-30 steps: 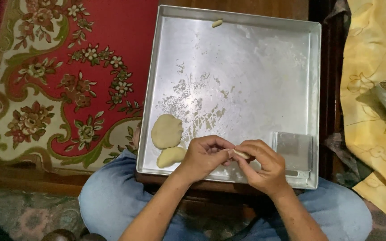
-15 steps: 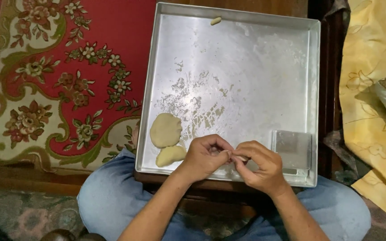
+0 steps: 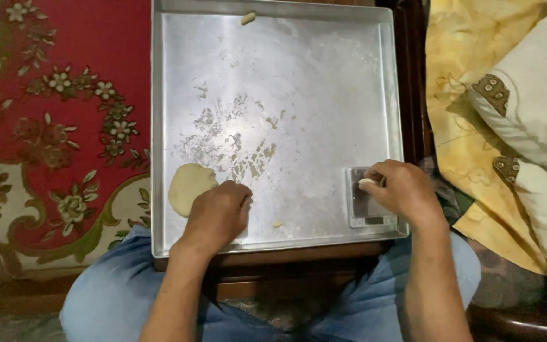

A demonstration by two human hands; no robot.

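Dough bit (image 3: 367, 182) in right hand (image 3: 400, 192) (over scale (image 3: 368, 212))

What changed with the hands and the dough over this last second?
The hands parted: the right hand moved right, carrying a small dough piece over the little scale; the left hand dropped onto the tray, covering the smaller lump. The flat dough round stayed put.

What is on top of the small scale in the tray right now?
On the small scale, the right hand holds a small dough piece at its fingertips. The hand covers part of the platform, so contact is unclear.
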